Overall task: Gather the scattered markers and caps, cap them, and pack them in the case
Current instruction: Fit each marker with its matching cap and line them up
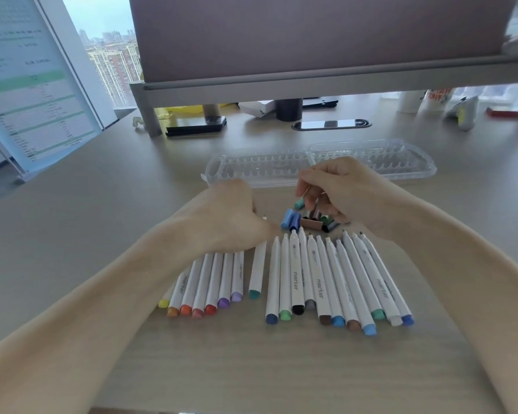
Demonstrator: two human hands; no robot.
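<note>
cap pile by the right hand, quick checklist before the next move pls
1. Case ready: ok. The clear case lies open beyond both hands.
2. Cap in hand: ok. The right hand pinches a dark cap over the cap pile.
3. Marker held for it: cannot tell. The left hand lies over the tops of the left markers; its grip is hidden.
4. Colour match: cannot tell. A brown-ended marker lies in the right row, but the cap's exact colour is unclear.
5. Markers capped: not ok. The right row shows bare tips.
</note>
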